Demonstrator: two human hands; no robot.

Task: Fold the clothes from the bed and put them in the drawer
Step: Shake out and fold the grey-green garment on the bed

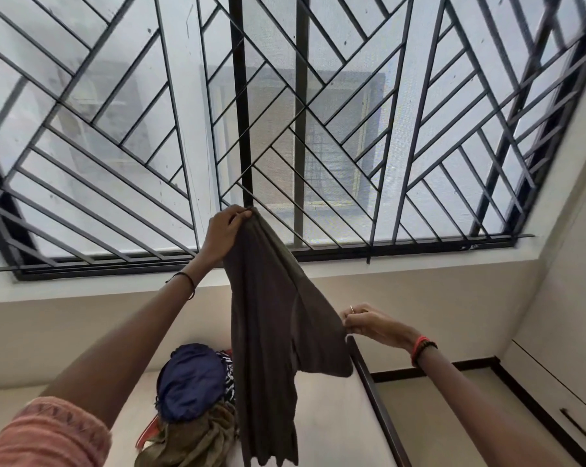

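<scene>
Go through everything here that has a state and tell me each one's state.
Dark garment: held up, hanging unfolded.
Left hand: grips the garment's top.
Right hand: pinches its side edge.
Clothes pile: heaped, unfolded, on the bed.
Cabinet front: closed.

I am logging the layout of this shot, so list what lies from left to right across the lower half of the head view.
pink sleeve → blue cloth on the pile → hanging olive-grey garment → right hand, pinching its edge → red and black wristbands → cabinet handle
</scene>
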